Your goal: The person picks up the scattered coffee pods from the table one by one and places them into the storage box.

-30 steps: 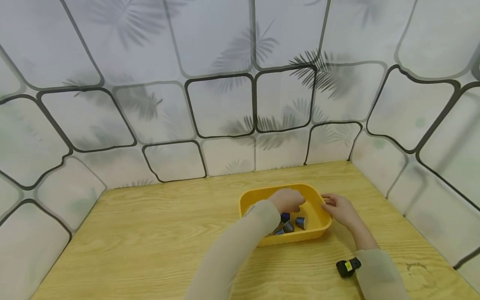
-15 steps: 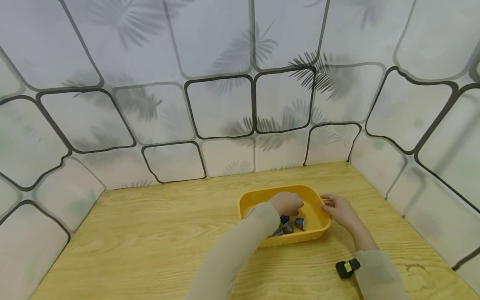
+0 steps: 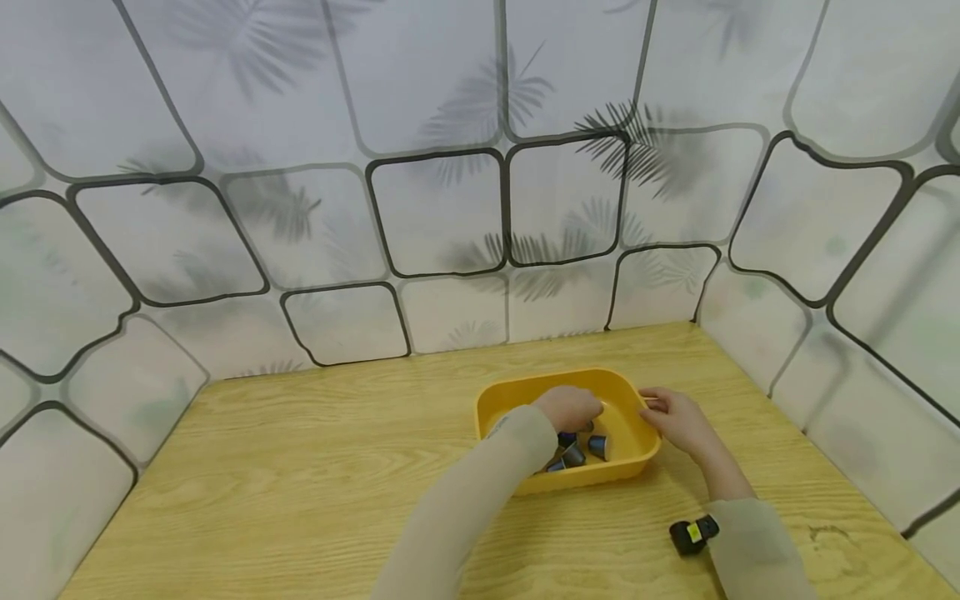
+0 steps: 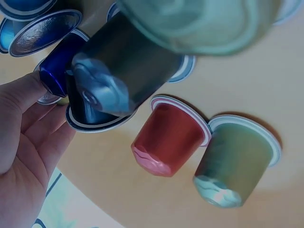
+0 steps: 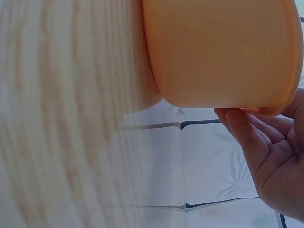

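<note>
A yellow plastic tray [image 3: 592,477] holds several coffee capsules [image 3: 597,447]. My left hand [image 3: 567,407] reaches down inside it, its fingertips largely hidden in the head view. In the left wrist view, that hand's thumb and fingers pinch a dark blue capsule [image 4: 61,64] amid other blue ones. A red capsule [image 4: 170,137] and a green-gold capsule [image 4: 237,161] lie side by side on the tray floor. A blurred pale green capsule [image 4: 204,21] looms close to the camera. My right hand [image 3: 678,421] grips the tray's right rim between thumb and fingers.
The tray stands on a wood-grain table [image 3: 300,467]. A patterned curtain [image 3: 442,208] rises behind the table and on both sides. A small black camera [image 3: 693,533] is worn at the right wrist.
The left hand shifts very slightly within the tray, and a capsule edge now shows beside its fingers. The right hand keeps its grip on the rim, and the view drifts slightly.
</note>
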A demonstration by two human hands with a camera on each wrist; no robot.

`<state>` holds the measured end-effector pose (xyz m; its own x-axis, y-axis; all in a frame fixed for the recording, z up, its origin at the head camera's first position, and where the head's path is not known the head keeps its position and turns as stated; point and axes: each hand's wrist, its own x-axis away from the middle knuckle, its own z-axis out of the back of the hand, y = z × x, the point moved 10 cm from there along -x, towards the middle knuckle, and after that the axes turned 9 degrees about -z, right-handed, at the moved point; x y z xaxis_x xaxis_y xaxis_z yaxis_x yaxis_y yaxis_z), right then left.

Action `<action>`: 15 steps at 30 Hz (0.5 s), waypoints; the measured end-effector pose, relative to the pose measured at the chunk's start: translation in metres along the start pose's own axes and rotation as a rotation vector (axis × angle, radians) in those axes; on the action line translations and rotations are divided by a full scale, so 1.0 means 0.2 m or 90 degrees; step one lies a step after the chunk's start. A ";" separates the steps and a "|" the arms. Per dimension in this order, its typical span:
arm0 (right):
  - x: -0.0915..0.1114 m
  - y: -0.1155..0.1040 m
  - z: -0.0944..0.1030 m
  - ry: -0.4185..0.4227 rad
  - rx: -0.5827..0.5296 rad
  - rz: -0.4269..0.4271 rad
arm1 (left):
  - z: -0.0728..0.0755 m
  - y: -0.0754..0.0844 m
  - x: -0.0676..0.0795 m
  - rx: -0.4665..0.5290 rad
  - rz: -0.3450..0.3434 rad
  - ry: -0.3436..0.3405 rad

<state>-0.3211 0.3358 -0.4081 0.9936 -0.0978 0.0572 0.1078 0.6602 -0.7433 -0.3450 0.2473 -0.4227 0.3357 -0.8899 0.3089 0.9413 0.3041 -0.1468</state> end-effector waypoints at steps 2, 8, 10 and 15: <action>0.00 0.00 0.00 -0.001 0.000 -0.002 | -0.01 -0.01 0.00 0.004 0.005 0.005; -0.01 -0.01 -0.02 -0.005 -0.006 -0.004 | -0.03 -0.03 -0.01 0.006 0.015 0.015; 0.00 -0.01 -0.02 -0.003 -0.005 -0.002 | -0.01 -0.04 -0.01 0.003 0.012 0.024; 0.00 -0.01 -0.01 0.000 -0.007 0.001 | 0.06 -0.07 0.02 0.049 0.018 0.059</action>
<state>-0.3210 0.3326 -0.4074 0.9938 -0.0967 0.0556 0.1055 0.6519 -0.7509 -0.3555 0.2437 -0.4086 0.3599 -0.9074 0.2171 0.9330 0.3506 -0.0811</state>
